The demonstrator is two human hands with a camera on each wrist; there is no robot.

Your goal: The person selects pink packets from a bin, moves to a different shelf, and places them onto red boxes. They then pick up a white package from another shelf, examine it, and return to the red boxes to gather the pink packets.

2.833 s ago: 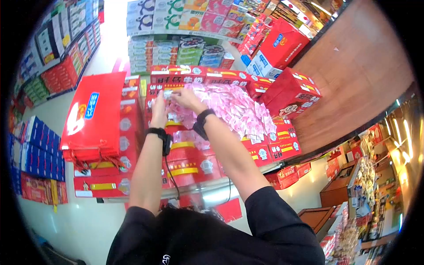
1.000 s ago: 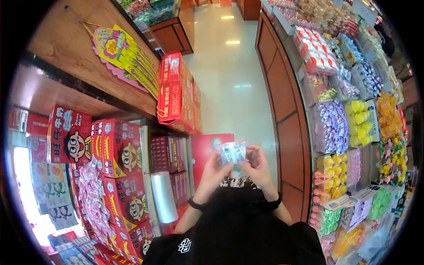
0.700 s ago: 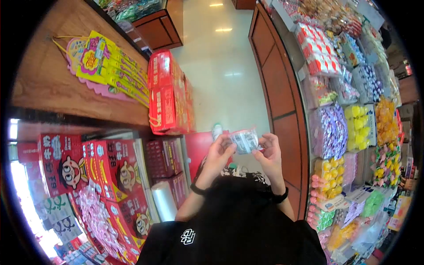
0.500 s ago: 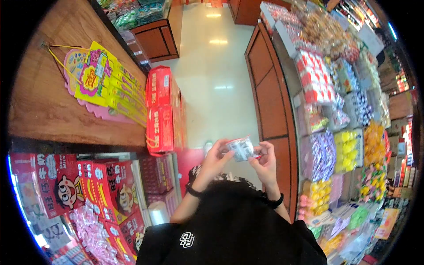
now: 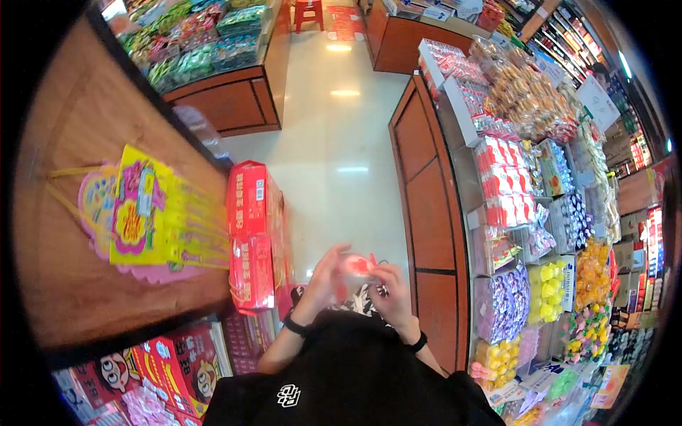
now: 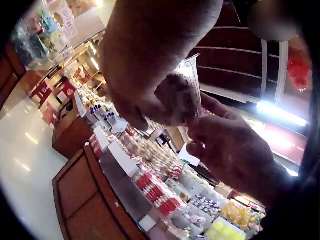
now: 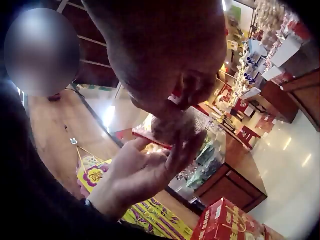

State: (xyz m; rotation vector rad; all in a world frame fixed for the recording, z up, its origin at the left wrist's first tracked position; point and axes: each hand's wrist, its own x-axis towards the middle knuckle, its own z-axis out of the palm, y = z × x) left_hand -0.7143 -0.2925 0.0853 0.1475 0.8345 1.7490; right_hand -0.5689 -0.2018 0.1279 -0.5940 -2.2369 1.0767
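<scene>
A small printed plastic packet [image 5: 360, 265] is between my two hands in front of my body; it looks red and white in the head view and is blurred. My left hand [image 5: 327, 278] holds its left side, while my right hand [image 5: 390, 290] pinches the right edge. In the left wrist view the packet [image 6: 189, 80] shows a pale printed face between the left hand [image 6: 155, 60] and the right hand's fingers [image 6: 205, 125]. The right wrist view shows a red edge of the packet [image 7: 150, 137] by the left hand [image 7: 140, 172], partly hidden behind the fingers.
A wooden counter with hanging yellow lollipop packs [image 5: 142, 206] stands on my left, with red gift boxes [image 5: 252, 234] at its end. Candy bins [image 5: 508, 298] line a brown cabinet [image 5: 426, 184] on my right. A red stool [image 5: 308, 14] stands down the aisle.
I have turned from the pile of pink packets on red cartons to the aisle, bringing one packet along. Its label face has turned to a red-and-white face, and my view has tilted up.
</scene>
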